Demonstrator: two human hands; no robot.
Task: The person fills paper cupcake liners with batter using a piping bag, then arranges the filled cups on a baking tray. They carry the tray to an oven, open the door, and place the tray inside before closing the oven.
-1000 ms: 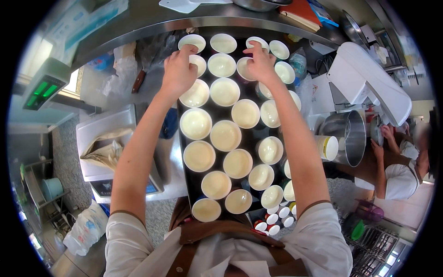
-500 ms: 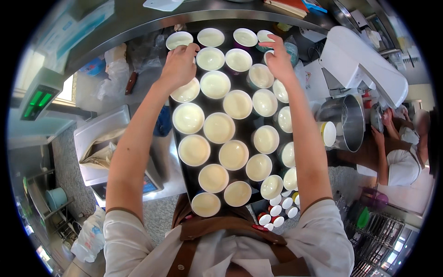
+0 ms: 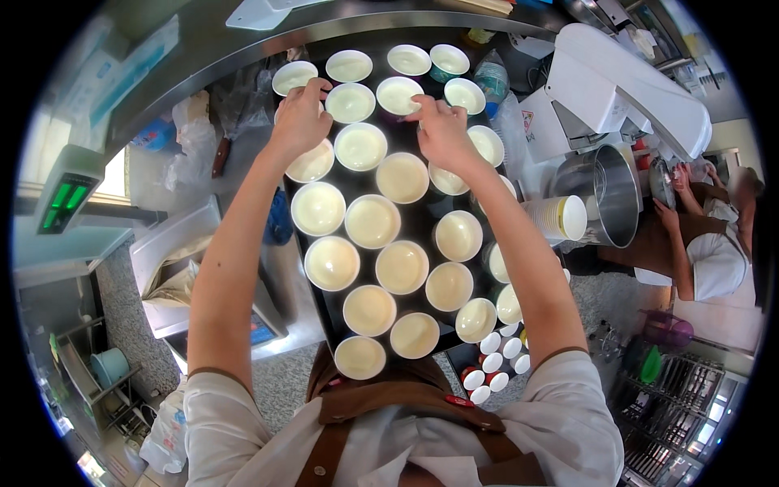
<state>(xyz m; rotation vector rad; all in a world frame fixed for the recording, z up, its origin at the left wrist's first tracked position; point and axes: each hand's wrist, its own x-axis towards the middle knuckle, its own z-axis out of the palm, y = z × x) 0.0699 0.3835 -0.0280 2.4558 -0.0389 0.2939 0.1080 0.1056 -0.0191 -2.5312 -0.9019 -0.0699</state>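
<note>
Cups filled with pale cream are packed in rows on a dark tray, which is held out in front of the chest, its far end close to the curved steel counter.

Left to right: the left hand is laid over the far-left part of the tray, fingers curled down among the cups there, one cup partly hidden under the palm. Whether that grip is pinching a cup rim or the tray edge can't be told, since the fingertips are hidden. The right hand is set between the cups on the far-right side, fingers bent and pressed down, and what they're closed on can't be made out either.

To do this well, the tray should probably be kept dead level and both hands moved together, since the cups look brim-full and are touching each other, so any tilt could slop them. Fingers are best kept off the cream surfaces.

Off to the right, a white mixer with a steel bowl and a stack of paper cups can be seen, plus another person in white.

Compared with half a second ago, the tray is seen shifted a bit lower in view, and both hands have been moved slightly nearer along it, away from the far row of cups.
</note>
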